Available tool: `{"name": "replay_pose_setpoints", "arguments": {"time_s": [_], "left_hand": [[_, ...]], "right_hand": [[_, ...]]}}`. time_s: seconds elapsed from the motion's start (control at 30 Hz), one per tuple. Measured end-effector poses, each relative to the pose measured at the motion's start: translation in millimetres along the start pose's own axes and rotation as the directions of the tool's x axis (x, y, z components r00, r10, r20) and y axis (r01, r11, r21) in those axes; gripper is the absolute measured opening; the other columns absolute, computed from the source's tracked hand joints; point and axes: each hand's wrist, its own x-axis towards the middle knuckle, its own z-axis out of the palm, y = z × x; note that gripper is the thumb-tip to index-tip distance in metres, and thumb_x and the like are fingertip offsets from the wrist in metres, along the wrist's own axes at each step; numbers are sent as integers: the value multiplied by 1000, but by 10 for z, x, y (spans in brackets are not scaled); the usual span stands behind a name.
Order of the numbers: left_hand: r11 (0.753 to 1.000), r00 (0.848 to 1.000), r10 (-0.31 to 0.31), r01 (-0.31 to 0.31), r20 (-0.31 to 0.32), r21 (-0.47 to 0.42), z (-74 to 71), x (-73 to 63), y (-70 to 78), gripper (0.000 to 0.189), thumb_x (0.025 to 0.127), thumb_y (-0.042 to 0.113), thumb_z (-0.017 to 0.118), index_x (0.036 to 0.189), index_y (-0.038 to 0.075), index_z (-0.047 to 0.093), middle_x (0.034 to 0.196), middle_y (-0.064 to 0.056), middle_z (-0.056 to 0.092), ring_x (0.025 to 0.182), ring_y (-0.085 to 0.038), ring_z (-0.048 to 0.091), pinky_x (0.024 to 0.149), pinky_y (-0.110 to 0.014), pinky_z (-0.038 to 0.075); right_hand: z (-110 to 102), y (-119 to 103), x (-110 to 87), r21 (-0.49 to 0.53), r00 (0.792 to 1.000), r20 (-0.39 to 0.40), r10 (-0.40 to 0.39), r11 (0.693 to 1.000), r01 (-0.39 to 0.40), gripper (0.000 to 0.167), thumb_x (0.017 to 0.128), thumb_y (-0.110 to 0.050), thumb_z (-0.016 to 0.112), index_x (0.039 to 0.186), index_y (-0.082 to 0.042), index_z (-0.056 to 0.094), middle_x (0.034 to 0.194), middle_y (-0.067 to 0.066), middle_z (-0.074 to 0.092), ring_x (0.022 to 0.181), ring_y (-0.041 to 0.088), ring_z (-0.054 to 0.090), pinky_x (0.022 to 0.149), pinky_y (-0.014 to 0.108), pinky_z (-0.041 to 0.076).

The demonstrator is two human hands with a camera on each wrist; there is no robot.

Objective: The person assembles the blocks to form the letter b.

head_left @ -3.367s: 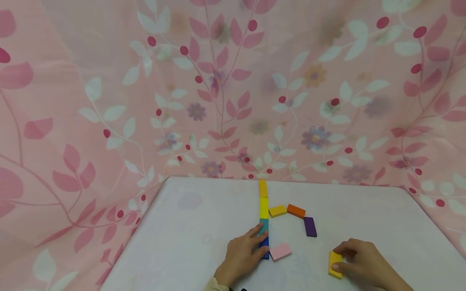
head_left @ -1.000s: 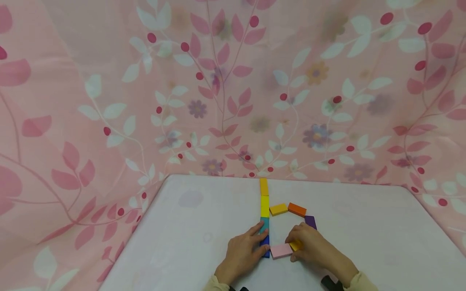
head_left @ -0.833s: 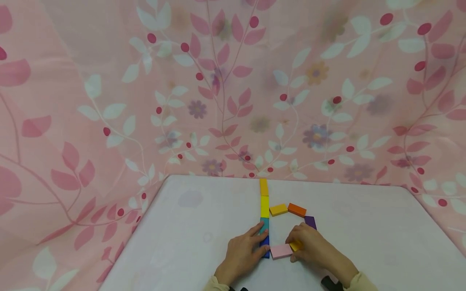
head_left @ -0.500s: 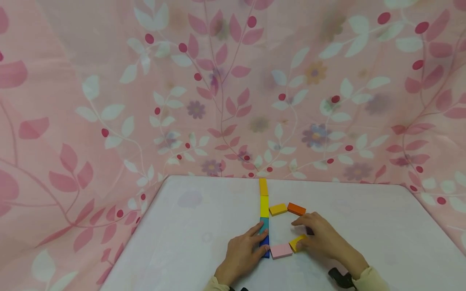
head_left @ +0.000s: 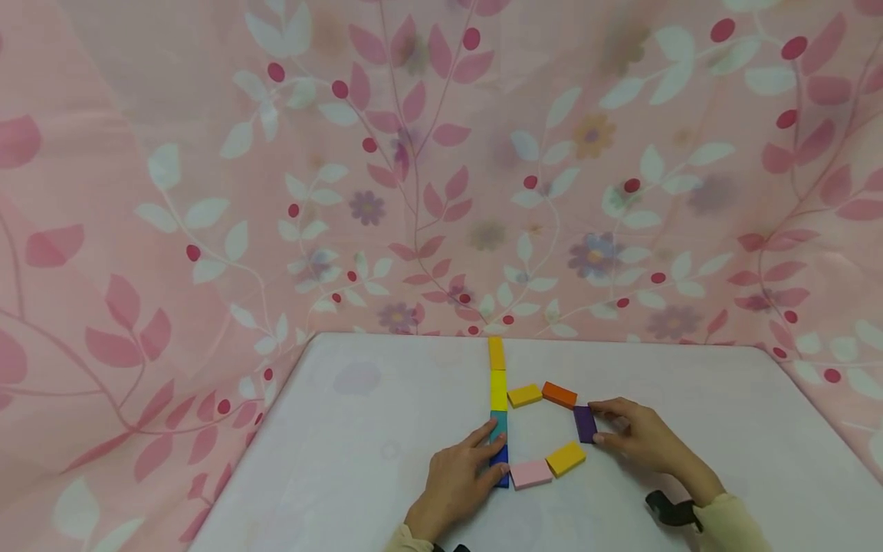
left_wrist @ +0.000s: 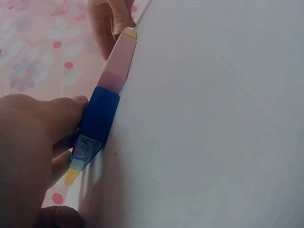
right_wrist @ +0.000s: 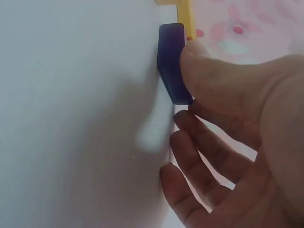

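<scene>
My left hand point(head_left: 454, 477) lies with extended fingers on the teal block point(head_left: 501, 420) and the dark blue block point(head_left: 498, 455), the lower two of a straight upright column. Above them in it are a bright yellow block point(head_left: 498, 391) and an orange-yellow block point(head_left: 497, 353). My right hand point(head_left: 651, 438) pinches the purple block point(head_left: 585, 424) between thumb and forefinger at its right side; the other fingers are spread loosely in the right wrist view. A curve off the column runs through a yellow block point(head_left: 525, 395), an orange block point(head_left: 559, 395), the purple one, another yellow block point(head_left: 566, 458) and a pink block point(head_left: 530, 474).
All the blocks lie flat on a white table point(head_left: 359, 445). Behind and beside it hangs a pink floral cloth point(head_left: 428, 192). A black strap point(head_left: 669, 509) is on the right wrist, below a cream sleeve point(head_left: 731, 525).
The right hand brought a yellow block from the right to the pink block's end and let it go. It then moved up and right to the purple block. Left hand stayed put.
</scene>
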Motion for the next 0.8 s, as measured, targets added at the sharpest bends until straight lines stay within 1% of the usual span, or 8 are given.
{"name": "replay_pose_setpoints", "arguments": {"time_s": [0.17, 0.27, 0.5, 0.67, 0.8], "left_hand": [[1000, 1000, -1, 1, -3, -1, -9, 5, 11, 46, 102, 48, 69, 144, 31, 67, 162, 12, 51, 126, -23, 70, 73, -22, 51], [1000, 1000, 1, -1, -6, 2, -12, 5, 14, 45, 101, 47, 70, 144, 31, 67, 162, 11, 52, 126, -23, 70, 72, -21, 50], [1000, 1000, -7, 7, 5, -12, -26, -2, 25, 45, 102, 47, 70, 144, 31, 67, 162, 11, 52, 123, -23, 72, 68, -19, 46], [1000, 1000, -6, 6, 0, -12, -26, -10, 27, 46, 101, 46, 70, 144, 30, 67, 162, 11, 52, 123, -24, 72, 67, -19, 45], [1000, 1000, -11, 11, 2, -16, -21, -9, 26, 46, 101, 46, 70, 144, 30, 67, 162, 11, 52, 123, -25, 72, 65, -18, 43]], "right_hand": [[29, -43, 10, -4, 999, -31, 20, 1000, -20, 54, 86, -32, 89, 130, -7, 71, 124, 8, 75, 108, 27, 70, 89, 44, 59], [42, -64, 13, 0, 999, -44, 31, 1000, -32, 55, 85, -35, 90, 127, -6, 72, 122, 7, 75, 107, 25, 70, 88, 42, 59], [68, -69, 14, -21, 998, -52, 31, 999, -33, 54, 84, -36, 91, 125, -7, 73, 119, 5, 75, 104, 22, 68, 87, 39, 58], [84, -74, 31, -31, 998, -51, 34, 999, -36, 54, 83, -38, 91, 124, -8, 73, 117, 3, 74, 103, 20, 67, 88, 41, 58], [90, -91, 36, -36, 998, -46, 34, 999, -36, 55, 82, -38, 92, 123, -7, 73, 116, 4, 74, 102, 21, 66, 89, 43, 58]]}}
